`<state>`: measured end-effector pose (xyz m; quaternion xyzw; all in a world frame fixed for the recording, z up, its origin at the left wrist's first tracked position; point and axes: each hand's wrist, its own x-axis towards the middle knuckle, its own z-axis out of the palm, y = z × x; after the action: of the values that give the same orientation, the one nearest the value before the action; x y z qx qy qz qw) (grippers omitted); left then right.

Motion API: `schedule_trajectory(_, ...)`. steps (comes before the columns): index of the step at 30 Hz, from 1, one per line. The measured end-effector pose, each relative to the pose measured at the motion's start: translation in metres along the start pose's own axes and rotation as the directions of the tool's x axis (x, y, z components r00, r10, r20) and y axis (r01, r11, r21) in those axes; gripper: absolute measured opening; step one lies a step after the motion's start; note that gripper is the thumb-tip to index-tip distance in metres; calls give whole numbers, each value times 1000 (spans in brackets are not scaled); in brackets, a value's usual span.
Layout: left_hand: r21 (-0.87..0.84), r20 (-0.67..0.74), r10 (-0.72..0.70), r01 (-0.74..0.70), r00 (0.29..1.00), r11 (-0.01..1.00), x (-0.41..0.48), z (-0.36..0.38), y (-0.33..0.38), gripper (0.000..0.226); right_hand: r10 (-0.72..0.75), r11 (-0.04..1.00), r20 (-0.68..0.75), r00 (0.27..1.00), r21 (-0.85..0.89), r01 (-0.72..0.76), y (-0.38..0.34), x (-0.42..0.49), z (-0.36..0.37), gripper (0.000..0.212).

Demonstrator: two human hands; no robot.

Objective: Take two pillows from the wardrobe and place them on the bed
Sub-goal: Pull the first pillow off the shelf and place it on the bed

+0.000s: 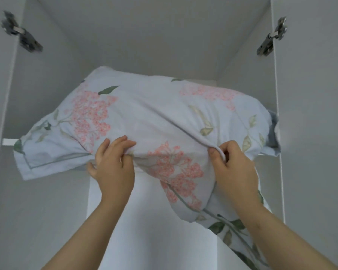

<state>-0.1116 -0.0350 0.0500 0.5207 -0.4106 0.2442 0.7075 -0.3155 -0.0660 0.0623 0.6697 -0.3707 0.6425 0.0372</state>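
Floral pillow sits centre frame, half off the wardrobe shelf, overhanging toward the viewer. Left grip pinches its front edge; right grip pinches a raised fold of cover, evidently to draw it out evenly. Judged: removal only begun.

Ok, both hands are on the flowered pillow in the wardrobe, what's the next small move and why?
Probably draw the pillow forward off the shelf: left hand and right hand already grip its cover, and it overhangs the front edge.
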Motion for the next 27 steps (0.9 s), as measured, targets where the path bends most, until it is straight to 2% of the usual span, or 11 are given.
schedule_trajectory(2,-76,0,8,-8,1000,997,7,-7,13,36,-97,987,-96,991,-141,83,0,0,-1,14)
schedule_trajectory(4,-137,-35,78,-82,996,987,20,-8,23,42,-129,974,-148,981,-203,98,-6,2,0,30)
schedule_trajectory(7,-122,11,207,-204,978,971,45,1,35,67,-193,954,-75,978,-250,169,-24,15,2,54)
schedule_trajectory(10,82,191,249,-268,949,960,76,13,39,79,-187,930,111,976,-301,212,-44,35,15,68)
schedule_trajectory(13,303,382,235,-361,894,882,100,26,27,80,-189,886,193,963,-389,252,-58,56,39,76)
schedule_trajectory(15,392,432,217,-398,876,829,109,31,14,79,-189,869,197,962,-423,257,-64,68,52,76)
schedule_trajectory(18,449,420,217,-409,881,794,119,36,-4,72,-191,851,153,969,-466,242,-63,80,70,70)
schedule_trajectory(20,492,394,265,-445,880,748,120,41,-9,66,-201,830,130,971,-505,239,-58,82,79,65)
schedule_trajectory(23,515,362,403,-541,841,665,124,49,-16,71,-217,821,106,970,-518,240,-48,83,93,61)
schedule_trajectory(25,474,385,411,-560,826,680,131,50,-17,70,-283,809,73,956,-517,279,-42,86,100,55)
schedule_trajectory(27,435,413,355,-524,839,732,138,52,-15,61,-357,796,32,933,-512,323,-37,89,104,47)
